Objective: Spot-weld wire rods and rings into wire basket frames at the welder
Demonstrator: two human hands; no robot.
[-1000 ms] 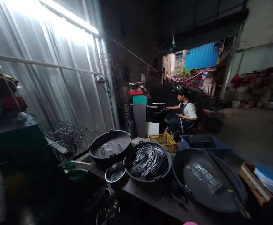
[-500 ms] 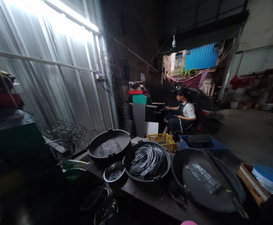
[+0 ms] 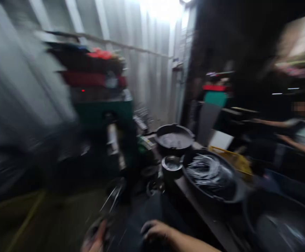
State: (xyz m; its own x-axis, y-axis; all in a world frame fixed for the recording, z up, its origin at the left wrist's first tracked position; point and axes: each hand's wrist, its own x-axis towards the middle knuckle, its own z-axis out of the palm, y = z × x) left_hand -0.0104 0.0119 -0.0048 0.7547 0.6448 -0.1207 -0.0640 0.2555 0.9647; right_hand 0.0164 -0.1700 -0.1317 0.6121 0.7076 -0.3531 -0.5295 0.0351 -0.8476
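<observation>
The view is badly blurred by motion. My right hand (image 3: 155, 231) lies low in the picture on my dark trouser leg (image 3: 142, 217), its forearm coming in from the lower right. My left hand (image 3: 96, 241) shows only partly at the bottom edge, beside a dim round metal thing. Whether either hand holds anything is lost in the blur. Nearest to the right hand is the dark workbench edge (image 3: 194, 201). On the bench stands a black basin of bent shiny wires (image 3: 210, 175).
A small metal bowl (image 3: 171, 163) and a second black basin (image 3: 174, 138) stand further back. A green machine (image 3: 102, 112) rises at left against the corrugated wall. Another person (image 3: 303, 134) sits at right behind a yellow crate (image 3: 238, 159). A big dark basin (image 3: 286, 224) fills the lower right.
The view has swung sharply left and downward, so the basins now sit at right and the green machine is central. Both my hands have come into sight at the bottom.
</observation>
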